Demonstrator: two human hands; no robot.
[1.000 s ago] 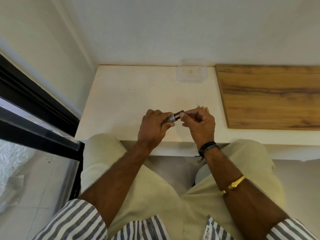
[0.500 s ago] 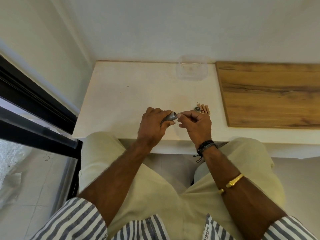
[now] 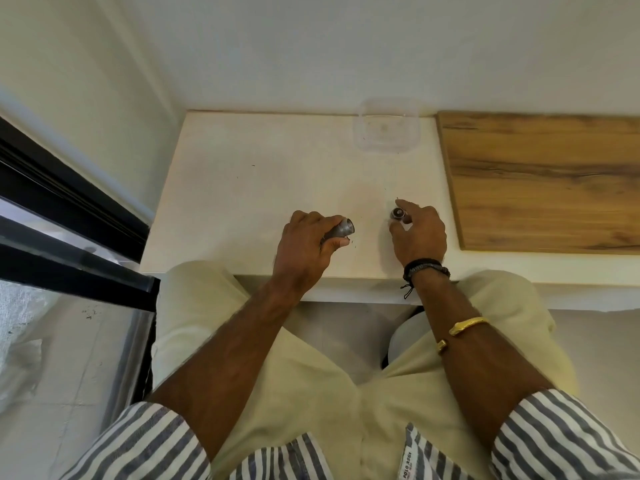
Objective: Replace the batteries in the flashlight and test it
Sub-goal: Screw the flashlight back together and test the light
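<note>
Seated person, striped sleeves (image 3: 138,441) rolled, pale trousers, knees under the table (image 3: 242,188) edge. Left hand (image 3: 306,244) closed around the flashlight (image 3: 341,229) body, its open end pointing right, held just above the table near the front edge. Right hand (image 3: 419,233) apart from it, fingers loosely curled over a small round cap (image 3: 398,213) on the table; whether it grips the cap, cannot tell. Batteries hidden under that hand, if there. Wooden board (image 3: 547,181) just right of the right hand. Farther back, clear tub (image 3: 387,129) against the wall. Dark window frame (image 3: 69,216) at left.
</note>
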